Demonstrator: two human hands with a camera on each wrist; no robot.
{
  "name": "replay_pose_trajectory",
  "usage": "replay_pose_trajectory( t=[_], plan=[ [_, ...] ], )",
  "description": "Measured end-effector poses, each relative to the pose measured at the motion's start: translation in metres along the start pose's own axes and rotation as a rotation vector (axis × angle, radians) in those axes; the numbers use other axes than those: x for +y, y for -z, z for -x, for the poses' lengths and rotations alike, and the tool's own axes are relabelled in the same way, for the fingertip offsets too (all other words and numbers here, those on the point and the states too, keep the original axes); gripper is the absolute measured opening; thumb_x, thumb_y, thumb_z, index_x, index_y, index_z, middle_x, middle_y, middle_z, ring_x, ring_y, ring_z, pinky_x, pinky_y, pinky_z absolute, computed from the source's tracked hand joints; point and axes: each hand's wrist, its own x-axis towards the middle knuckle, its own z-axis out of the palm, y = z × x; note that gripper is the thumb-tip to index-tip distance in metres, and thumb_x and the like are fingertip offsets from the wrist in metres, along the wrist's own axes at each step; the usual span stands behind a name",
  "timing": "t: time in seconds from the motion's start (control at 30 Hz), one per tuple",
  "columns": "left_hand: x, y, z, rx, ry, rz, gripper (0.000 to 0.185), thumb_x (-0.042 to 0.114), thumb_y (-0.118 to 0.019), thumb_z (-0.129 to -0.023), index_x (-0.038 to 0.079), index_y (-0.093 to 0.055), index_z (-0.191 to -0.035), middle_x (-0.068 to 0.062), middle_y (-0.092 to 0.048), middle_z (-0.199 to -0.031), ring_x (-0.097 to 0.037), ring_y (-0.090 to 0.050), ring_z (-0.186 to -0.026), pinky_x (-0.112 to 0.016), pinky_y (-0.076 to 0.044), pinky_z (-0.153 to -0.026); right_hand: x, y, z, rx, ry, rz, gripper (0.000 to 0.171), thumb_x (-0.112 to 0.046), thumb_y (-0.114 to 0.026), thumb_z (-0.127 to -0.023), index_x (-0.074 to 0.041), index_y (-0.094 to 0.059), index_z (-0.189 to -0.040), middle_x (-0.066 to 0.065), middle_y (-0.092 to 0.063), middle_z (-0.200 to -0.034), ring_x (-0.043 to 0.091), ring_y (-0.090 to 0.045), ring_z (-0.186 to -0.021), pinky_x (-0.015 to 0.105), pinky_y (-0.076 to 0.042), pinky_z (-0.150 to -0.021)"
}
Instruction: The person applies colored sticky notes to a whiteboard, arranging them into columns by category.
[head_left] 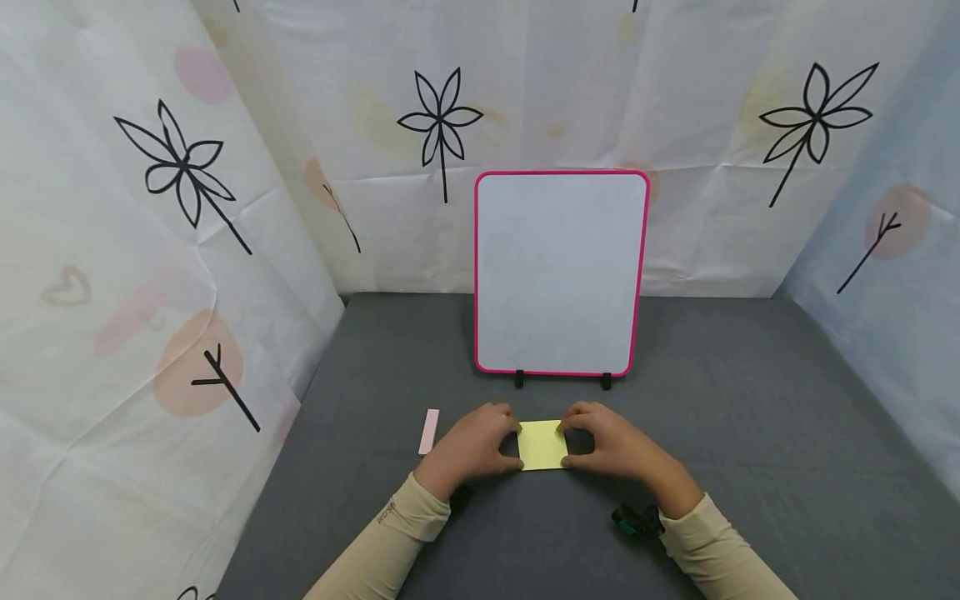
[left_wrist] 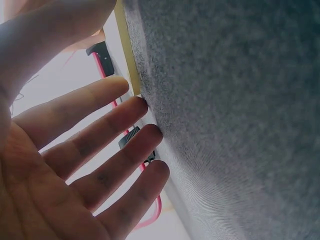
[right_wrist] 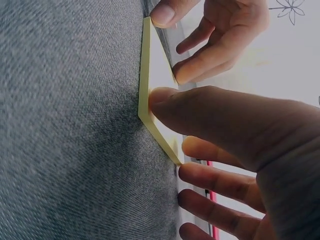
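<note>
A square pad of yellow sticky notes [head_left: 543, 446] lies flat on the grey table between both hands. My left hand [head_left: 476, 442] holds its left side, thumb at the near corner and forefinger at the far one. On the right side, my right hand [head_left: 618, 442] grips in the same way. The right wrist view shows the right thumb [right_wrist: 167, 105] pressed on top by a corner, with the other fingers along the far end. In the left wrist view the pad's edge [left_wrist: 129, 50] stands beyond the spread left fingers [left_wrist: 120, 155].
A whiteboard [head_left: 558, 275] with a pink frame stands upright behind the pad on small black feet [head_left: 607, 382]. Left of the left hand lies a pale pink strip [head_left: 429, 432]. Printed cloth walls [head_left: 420, 242] enclose the grey table [head_left: 750, 400] at the back and sides.
</note>
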Motion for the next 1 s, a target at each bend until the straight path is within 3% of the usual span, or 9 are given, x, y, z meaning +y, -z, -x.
replay_pose_trajectory(
  t=[0.33, 1.0],
  plan=[
    [0.0065, 0.0031, 0.0008, -0.016, 0.003, 0.016, 0.046, 0.04, -0.089, -0.086, 0.012, -0.079, -0.121, -0.002, -0.068, -0.116, -0.016, -0.063, -0.1, -0.029, -0.058, -0.089, -0.0002, -0.0018, 0.0001, -0.015, -0.02, 0.011, 0.036, -0.025, -0.091, -0.086, -0.013, -0.078, -0.118, 0.004, -0.066, -0.126, 0.025, -0.065, -0.117, 0.048, -0.057, -0.096],
    [0.0048, -0.0003, 0.0007, 0.005, -0.052, 0.02, 0.047, 0.039, -0.088, -0.088, 0.013, -0.078, -0.126, -0.001, -0.066, -0.121, -0.015, -0.059, -0.101, -0.027, -0.055, -0.088, -0.0045, -0.0009, 0.0017, -0.034, -0.011, 0.011, 0.045, -0.028, -0.09, -0.087, -0.011, -0.077, -0.127, 0.006, -0.065, -0.13, 0.024, -0.062, -0.118, 0.047, -0.057, -0.095]
  ],
)
